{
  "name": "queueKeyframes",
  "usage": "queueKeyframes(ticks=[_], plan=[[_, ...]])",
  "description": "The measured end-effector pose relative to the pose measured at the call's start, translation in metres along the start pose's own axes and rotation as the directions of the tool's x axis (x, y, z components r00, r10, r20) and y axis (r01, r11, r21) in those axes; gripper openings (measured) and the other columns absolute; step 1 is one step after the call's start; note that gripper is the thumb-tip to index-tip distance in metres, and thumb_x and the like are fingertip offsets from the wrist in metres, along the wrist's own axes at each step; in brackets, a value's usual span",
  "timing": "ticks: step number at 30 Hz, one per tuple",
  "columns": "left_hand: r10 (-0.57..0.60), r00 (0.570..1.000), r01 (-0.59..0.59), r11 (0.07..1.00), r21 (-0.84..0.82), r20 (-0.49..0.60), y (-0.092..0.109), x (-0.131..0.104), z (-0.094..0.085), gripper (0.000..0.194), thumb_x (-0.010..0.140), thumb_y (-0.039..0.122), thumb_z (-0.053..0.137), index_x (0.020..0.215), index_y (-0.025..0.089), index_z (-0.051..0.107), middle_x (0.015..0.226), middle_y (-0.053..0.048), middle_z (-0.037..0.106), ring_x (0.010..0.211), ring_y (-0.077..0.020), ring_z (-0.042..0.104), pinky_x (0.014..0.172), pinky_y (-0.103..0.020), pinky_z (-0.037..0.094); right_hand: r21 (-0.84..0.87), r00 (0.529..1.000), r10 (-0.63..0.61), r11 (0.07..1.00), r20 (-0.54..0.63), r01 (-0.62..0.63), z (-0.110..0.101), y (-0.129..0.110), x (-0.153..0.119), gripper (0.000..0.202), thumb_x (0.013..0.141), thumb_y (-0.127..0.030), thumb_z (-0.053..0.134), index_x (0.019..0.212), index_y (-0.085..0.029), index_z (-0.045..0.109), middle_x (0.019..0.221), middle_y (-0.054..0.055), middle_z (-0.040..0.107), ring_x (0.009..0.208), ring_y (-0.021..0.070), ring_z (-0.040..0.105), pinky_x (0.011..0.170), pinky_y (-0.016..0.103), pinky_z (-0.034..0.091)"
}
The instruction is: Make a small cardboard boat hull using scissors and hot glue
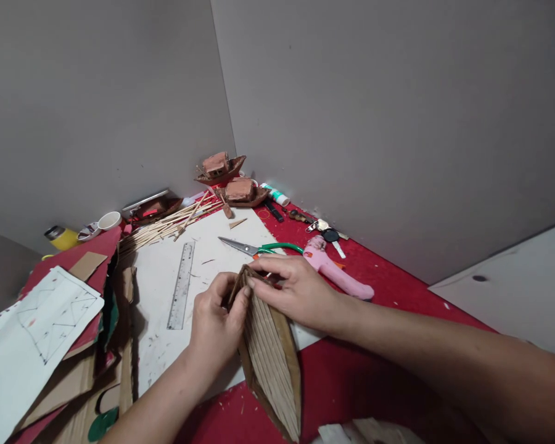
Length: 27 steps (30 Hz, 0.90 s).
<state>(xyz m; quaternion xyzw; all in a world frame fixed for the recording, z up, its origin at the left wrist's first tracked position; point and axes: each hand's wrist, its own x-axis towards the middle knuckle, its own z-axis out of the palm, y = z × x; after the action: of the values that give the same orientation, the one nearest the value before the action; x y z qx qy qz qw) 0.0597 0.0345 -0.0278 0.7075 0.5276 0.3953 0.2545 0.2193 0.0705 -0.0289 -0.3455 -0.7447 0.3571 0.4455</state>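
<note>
A cardboard boat hull (269, 351), pointed at both ends and with a ribbed inner floor, is held up over the table's front part. My left hand (219, 314) pinches its far tip from the left, thumb inside the wall. From the right, my right hand (293, 287) grips the same tip with thumb and fingers pressed together. Just beyond my hands lie scissors (250, 248) with green handles and a pink glue gun (335, 271). A clear ruler (181, 287) rests on the white sheet (155, 314) to the left.
Two finished model boats (219, 168) stand at the far corner by the walls. Thin wooden sticks (166, 227) lie left of them. Stacked cardboard (81, 370) and a paper with a drawn pattern (50, 314) fill the left side. Keys (328, 233) sit near the right wall.
</note>
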Motion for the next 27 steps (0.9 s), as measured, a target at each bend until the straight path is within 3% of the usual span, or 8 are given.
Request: queueKeyframes(ticks=[3,6,9,12,16,21,27], plan=[[0.000,1.000,0.000,1.000,0.004,0.009,0.001,-0.002,0.001,0.006,0.088,0.018,0.054,0.084,0.018,0.058,0.072,0.002,0.062,0.064,-0.0115,0.055,0.060,-0.021,0.040,-0.007,1.000,-0.020,1.000,-0.014,0.020,-0.001,-0.001,0.000,0.015,0.080,-0.010,0.054,0.074,-0.015,0.066,0.068,0.001,0.061,0.066,0.0126,0.056,0.061,0.023,0.042],[-0.008,0.999,0.009,1.000,-0.012,0.031,0.001,-0.002,0.000,0.007,0.088,0.018,0.054,0.082,0.018,0.057,0.071,0.003,0.061,0.064,-0.0115,0.054,0.060,-0.020,0.040,0.000,0.999,0.037,0.999,0.002,-0.037,-0.002,0.000,0.001,0.014,0.078,-0.011,0.054,0.071,-0.015,0.066,0.064,0.000,0.061,0.061,0.0118,0.054,0.056,0.022,0.041],[-0.010,0.999,0.011,1.000,-0.020,0.044,0.000,0.000,-0.001,0.007,0.088,0.019,0.055,0.081,0.018,0.058,0.070,0.003,0.061,0.064,-0.0117,0.054,0.060,-0.021,0.040,0.030,0.996,0.093,0.995,0.018,-0.093,-0.004,0.000,0.003,0.013,0.076,-0.013,0.056,0.077,-0.016,0.069,0.072,0.001,0.068,0.064,0.0130,0.059,0.058,0.023,0.044],[-0.006,0.998,0.007,1.000,-0.018,0.056,0.000,0.001,-0.002,0.006,0.088,0.020,0.056,0.083,0.018,0.059,0.070,0.003,0.061,0.064,-0.0121,0.054,0.060,-0.021,0.041,0.037,0.999,0.045,0.998,-0.013,-0.044,-0.006,0.000,0.003,0.015,0.077,-0.013,0.056,0.079,-0.017,0.070,0.079,0.003,0.071,0.072,0.0151,0.063,0.062,0.024,0.047],[0.014,0.999,-0.013,1.000,-0.023,0.048,0.000,0.000,-0.001,0.006,0.087,0.019,0.057,0.083,0.018,0.061,0.071,0.003,0.063,0.064,-0.0121,0.055,0.060,-0.021,0.041,0.000,1.000,-0.022,1.000,-0.009,0.022,-0.007,-0.001,0.002,0.016,0.079,-0.013,0.054,0.077,-0.016,0.069,0.071,0.002,0.067,0.066,0.0139,0.060,0.060,0.024,0.046],[-0.067,0.996,0.078,0.977,-0.198,0.059,0.002,0.003,0.000,0.008,0.087,0.022,0.058,0.087,0.017,0.065,0.079,-0.001,0.068,0.074,-0.0149,0.061,0.067,-0.023,0.045,-0.007,0.998,0.061,0.998,-0.014,-0.061,-0.006,0.000,0.003,0.015,0.078,-0.014,0.055,0.082,-0.017,0.070,0.075,0.002,0.069,0.069,0.0142,0.061,0.060,0.024,0.046],[-0.194,0.975,0.222,0.876,-0.427,0.109,-0.002,0.012,-0.004,0.018,0.082,0.027,0.065,0.095,0.015,0.069,0.090,-0.005,0.072,0.085,-0.0182,0.064,0.078,-0.026,0.048,0.078,0.995,0.101,0.992,0.006,-0.101,-0.004,0.005,0.005,0.016,0.079,-0.015,0.056,0.085,-0.016,0.071,0.085,0.004,0.070,0.079,0.0163,0.064,0.068,0.026,0.049]])
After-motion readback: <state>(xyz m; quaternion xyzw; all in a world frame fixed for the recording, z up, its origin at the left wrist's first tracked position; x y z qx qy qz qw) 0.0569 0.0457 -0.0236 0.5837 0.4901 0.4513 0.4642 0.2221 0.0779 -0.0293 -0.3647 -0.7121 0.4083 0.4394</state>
